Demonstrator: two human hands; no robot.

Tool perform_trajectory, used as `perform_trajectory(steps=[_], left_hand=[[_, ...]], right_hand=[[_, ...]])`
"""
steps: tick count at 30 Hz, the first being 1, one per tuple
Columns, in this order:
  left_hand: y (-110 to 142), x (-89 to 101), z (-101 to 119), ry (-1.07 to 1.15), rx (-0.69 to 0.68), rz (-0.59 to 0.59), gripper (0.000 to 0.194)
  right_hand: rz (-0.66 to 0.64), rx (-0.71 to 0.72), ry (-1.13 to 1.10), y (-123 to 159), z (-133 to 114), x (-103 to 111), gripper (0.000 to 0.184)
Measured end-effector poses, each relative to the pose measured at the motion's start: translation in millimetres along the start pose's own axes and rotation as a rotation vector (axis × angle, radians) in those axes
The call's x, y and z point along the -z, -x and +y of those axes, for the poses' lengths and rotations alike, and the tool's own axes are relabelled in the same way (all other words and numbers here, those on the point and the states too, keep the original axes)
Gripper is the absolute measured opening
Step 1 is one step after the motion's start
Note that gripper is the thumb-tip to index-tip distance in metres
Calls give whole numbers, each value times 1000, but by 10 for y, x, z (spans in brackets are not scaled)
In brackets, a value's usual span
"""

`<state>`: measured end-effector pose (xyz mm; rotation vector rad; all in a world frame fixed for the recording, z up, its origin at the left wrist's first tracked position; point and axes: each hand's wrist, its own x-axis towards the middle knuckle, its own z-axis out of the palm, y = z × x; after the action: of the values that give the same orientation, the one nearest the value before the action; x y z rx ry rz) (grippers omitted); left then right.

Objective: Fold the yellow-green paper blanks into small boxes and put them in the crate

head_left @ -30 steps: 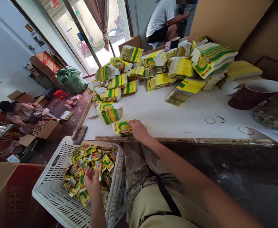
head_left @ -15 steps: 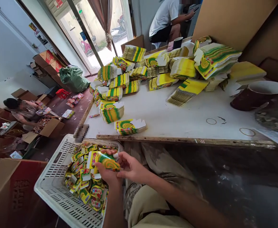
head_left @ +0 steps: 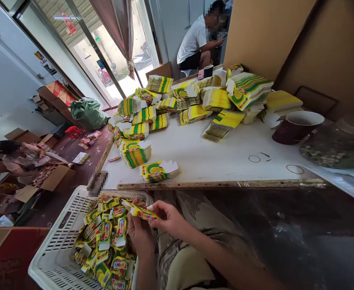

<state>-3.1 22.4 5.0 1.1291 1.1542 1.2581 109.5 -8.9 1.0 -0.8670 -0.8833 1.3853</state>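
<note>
A small yellow and green carton (head_left: pixel 143 213) is held over the basket, its printed narrow side turned toward me and a white flap at its left end. My left hand (head_left: pixel 139 233) is closed around it from below and behind, and some of those fingers are hidden. At its right end, the thumb and fingers of my right hand (head_left: pixel 168 216) pinch the carton. Something white shows at a right fingertip. Below and to the left, a white plastic basket (head_left: pixel 51 251) holds many similar cartons (head_left: pixel 104 233), lying jumbled, some with flaps sticking out.
Along the white table (head_left: pixel 207 161) lie stacks of flat cartons (head_left: pixel 134 153). A dark mug (head_left: pixel 291 131) and a jar (head_left: pixel 328 147) stand at right. A red cardboard box (head_left: pixel 16 257) sits left of the basket. Two people sit beyond, one beside an open box (head_left: pixel 56 177).
The carton has turned from its broad front face to its narrow side, with both hands still on it. The whole view has shifted, so the table now appears further left and lower.
</note>
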Motion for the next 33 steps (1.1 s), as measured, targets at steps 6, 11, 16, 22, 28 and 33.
perform_trajectory(steps=[6, 11, 16, 22, 28, 33], left_hand=[[-157, 143, -26, 209, 8, 337, 40], [-129, 198, -73, 210, 100, 258, 43], [-71, 235, -141, 176, 131, 224, 46], [-215, 711, 203, -48, -66, -11, 69], [-59, 767, 305, -724, -104, -529, 83], [114, 565, 122, -954, -137, -454, 52]], right_hand=[[115, 72, 70, -59, 100, -132, 16], [184, 87, 87, -110, 144, -79, 15], [207, 178, 168, -64, 128, -31, 10], [130, 472, 792, 39, -8, 211, 8], [-102, 739, 1115, 124, 117, 92, 9], [149, 551, 754, 173, 95, 110, 65]])
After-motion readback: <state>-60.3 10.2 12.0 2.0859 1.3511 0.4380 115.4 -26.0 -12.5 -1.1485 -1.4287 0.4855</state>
